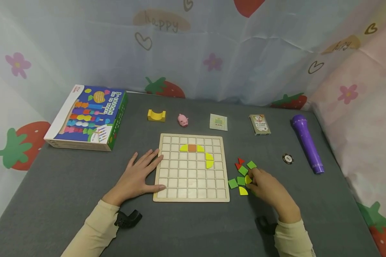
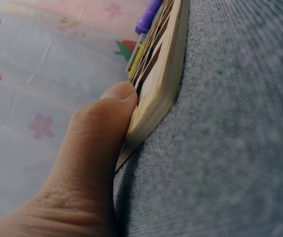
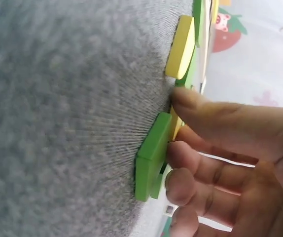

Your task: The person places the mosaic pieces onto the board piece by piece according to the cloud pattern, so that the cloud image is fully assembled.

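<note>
A wooden grid board (image 1: pixel 192 174) lies mid-table. On it sit an orange square tile (image 1: pixel 192 147), yellow quarter-round tiles (image 1: pixel 183 148) at both sides of that, and two more yellow tiles (image 1: pixel 209 160) lower right. My left hand (image 1: pixel 138 175), fingers spread, rests along the board's left edge, thumb on its lower corner. To the right of the board, my right hand (image 1: pixel 270 189) pinches a yellow quarter-round tile (image 3: pixel 175 124) between thumb and index finger, low over the cloth. Around it lie several green square tiles (image 1: pixel 233 183), red triangles (image 1: pixel 241 161) and another yellow tile (image 1: pixel 243 191).
Behind the board stand a yellow arched block (image 1: pixel 156 115), a pink pig figure (image 1: pixel 182 120), a pattern card (image 1: pixel 218 122) and a card box (image 1: pixel 260 125). A game box (image 1: pixel 87 117) lies far left; a black chip (image 1: pixel 287 159) and purple microphone-like stick (image 1: pixel 307 144) lie right.
</note>
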{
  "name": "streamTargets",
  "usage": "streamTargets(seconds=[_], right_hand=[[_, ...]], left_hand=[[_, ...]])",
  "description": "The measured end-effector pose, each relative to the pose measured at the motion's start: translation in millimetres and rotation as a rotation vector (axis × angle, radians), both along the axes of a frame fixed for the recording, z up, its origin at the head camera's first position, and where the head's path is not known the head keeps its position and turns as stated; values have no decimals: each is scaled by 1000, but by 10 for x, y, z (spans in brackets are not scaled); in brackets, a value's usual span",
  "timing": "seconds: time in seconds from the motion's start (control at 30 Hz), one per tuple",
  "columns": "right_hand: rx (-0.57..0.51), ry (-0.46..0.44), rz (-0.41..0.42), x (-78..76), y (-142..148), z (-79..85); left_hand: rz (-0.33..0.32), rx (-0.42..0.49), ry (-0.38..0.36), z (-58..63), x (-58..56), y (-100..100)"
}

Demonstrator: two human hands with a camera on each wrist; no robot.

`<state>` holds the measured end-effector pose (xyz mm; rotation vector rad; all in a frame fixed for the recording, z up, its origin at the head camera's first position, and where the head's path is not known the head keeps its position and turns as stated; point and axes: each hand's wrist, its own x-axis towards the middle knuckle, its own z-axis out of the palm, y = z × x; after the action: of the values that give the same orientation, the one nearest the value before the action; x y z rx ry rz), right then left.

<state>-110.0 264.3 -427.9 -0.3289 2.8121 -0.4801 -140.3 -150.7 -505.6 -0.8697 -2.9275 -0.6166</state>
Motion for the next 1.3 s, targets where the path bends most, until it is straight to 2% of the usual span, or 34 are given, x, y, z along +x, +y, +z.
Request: streamTargets(seconds=[0.17,0.43,0.7,1.03,1.3], right_hand=[[-5,-26,-17,5,-9,-2],[15,7,3,9,-33,-19],[26,24,-20,13,-71,59],[-13,55,45,-79,-337,139],[-26,139,145,-253,-656,176]], left_hand=[[3,3,-2,3,3,4],[4,7,-4,2,-2,5],[-1,11,-6,-2,-2,7],[2,6,0,-6,0,6],[-1,13,-3,-7,-3,10]])
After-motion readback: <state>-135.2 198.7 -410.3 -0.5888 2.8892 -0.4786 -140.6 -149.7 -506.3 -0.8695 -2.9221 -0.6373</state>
